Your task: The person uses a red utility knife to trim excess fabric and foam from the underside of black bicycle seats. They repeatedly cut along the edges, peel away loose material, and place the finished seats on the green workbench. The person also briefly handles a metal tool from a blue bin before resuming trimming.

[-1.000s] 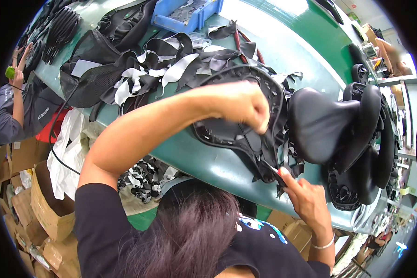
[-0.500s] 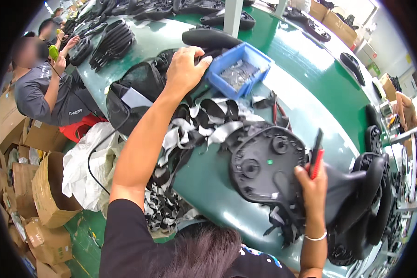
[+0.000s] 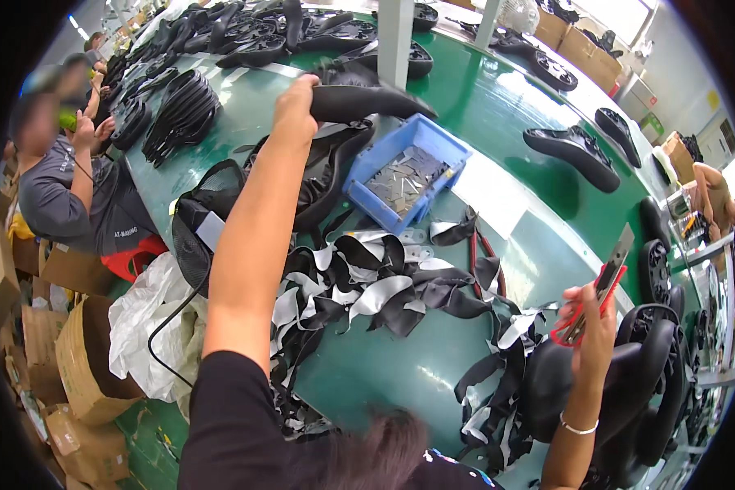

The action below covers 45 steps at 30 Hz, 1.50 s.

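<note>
My left hand (image 3: 296,106) reaches far across the table and grips the left end of a black padded saddle (image 3: 367,102), its fingers partly hidden. Behind the blue bin (image 3: 408,175), which holds small grey metal blades or strips, the saddle lies slightly tilted. My right hand (image 3: 594,327), raised over the table's right side, is closed around a red utility knife (image 3: 614,265) with its blade end pointing up. Black and white trimmed scraps (image 3: 384,286) cover the middle of the table. Red-handled pliers (image 3: 475,257) lie among them.
Several black saddles (image 3: 645,367) are piled at the right, below my right hand. One saddle (image 3: 576,155) rests on the far green surface. A metal post (image 3: 394,45) rises behind the bin. Cardboard boxes (image 3: 98,351) and a white bag (image 3: 159,314) stand left; a co-worker (image 3: 65,188) sits beyond.
The upturned saddle has gone from mid-table, and a saddle now shows on the far green surface. My left hand has taken hold of another. My right hand has risen rightward with the knife.
</note>
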Each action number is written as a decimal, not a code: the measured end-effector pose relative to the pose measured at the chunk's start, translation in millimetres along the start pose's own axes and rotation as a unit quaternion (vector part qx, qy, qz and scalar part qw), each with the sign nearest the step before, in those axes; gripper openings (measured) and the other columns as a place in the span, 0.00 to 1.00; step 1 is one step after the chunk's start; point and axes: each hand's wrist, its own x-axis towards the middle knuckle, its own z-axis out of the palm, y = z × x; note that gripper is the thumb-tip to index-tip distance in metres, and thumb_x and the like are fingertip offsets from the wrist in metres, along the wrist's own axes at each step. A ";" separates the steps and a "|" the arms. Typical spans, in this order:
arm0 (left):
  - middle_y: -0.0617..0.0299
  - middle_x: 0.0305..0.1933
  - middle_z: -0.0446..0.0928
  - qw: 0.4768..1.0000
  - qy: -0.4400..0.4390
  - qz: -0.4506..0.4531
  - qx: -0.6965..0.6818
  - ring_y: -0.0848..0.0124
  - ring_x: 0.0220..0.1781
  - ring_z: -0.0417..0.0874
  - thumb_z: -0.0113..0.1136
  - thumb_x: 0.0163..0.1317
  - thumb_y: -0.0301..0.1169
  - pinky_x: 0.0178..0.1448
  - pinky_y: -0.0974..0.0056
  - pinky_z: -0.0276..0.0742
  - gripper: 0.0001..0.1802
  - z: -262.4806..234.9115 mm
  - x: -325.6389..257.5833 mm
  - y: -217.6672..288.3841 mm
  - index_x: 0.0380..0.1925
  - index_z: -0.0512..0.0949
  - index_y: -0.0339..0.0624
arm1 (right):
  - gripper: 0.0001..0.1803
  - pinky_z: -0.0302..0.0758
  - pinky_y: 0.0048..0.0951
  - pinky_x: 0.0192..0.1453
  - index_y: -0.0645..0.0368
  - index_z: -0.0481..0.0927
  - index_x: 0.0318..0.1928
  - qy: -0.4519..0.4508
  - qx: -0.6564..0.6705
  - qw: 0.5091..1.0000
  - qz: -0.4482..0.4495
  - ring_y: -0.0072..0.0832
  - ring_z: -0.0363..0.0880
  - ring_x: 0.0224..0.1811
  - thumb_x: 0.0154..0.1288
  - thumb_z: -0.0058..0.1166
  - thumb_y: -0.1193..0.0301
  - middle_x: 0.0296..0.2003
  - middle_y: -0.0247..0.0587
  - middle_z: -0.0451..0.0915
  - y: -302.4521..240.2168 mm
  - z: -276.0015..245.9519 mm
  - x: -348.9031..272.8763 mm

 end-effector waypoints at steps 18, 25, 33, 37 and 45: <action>0.53 0.55 0.75 0.839 -0.326 -0.394 -0.186 0.62 0.57 0.78 0.51 0.67 0.37 0.60 0.59 0.74 0.21 -127.5 -324.2 -138.6 0.55 0.72 0.34 | 0.23 0.66 0.18 0.23 0.61 0.71 0.49 -0.129 -0.017 0.986 0.102 0.14 0.68 0.20 0.54 0.66 0.70 0.25 0.26 0.70 40.9 -38.7 -140.9; 0.61 0.40 0.76 0.862 -0.447 -0.150 0.186 0.74 0.39 0.78 0.66 0.54 0.42 0.44 0.69 0.77 0.31 -94.1 -289.0 -121.4 0.54 0.69 0.36 | 0.25 0.72 0.27 0.27 0.59 0.73 0.55 -0.145 -0.268 0.946 -0.108 0.26 0.74 0.25 0.55 0.64 0.75 0.27 0.37 0.77 54.1 -47.5 -163.6; 0.60 0.36 0.78 0.757 -0.531 -0.049 0.378 0.74 0.34 0.78 0.63 0.53 0.44 0.39 0.68 0.76 0.25 -44.8 -293.9 -90.0 0.43 0.75 0.35 | 0.37 0.71 0.36 0.24 0.36 0.64 0.68 -0.233 -0.606 0.717 -0.252 0.37 0.73 0.21 0.56 0.50 0.78 0.23 0.41 0.67 26.2 -57.4 -155.1; 0.60 0.36 0.77 0.835 -0.453 -0.059 0.307 0.75 0.33 0.77 0.62 0.52 0.42 0.39 0.68 0.75 0.25 -76.4 -302.0 -99.6 0.44 0.74 0.33 | 0.38 0.71 0.41 0.22 0.45 0.57 0.71 -0.161 -0.520 0.821 -0.171 0.42 0.73 0.18 0.60 0.53 0.75 0.20 0.47 0.71 61.6 -43.5 -215.2; 0.57 0.41 0.76 0.931 -0.302 -0.038 0.199 0.73 0.40 0.76 0.65 0.53 0.39 0.47 0.68 0.73 0.27 -138.1 -336.0 -113.2 0.47 0.71 0.30 | 0.33 0.80 0.34 0.43 0.60 0.60 0.66 -0.120 -0.335 0.934 0.009 0.42 0.84 0.40 0.61 0.55 0.78 0.49 0.59 0.78 51.1 -42.4 -252.1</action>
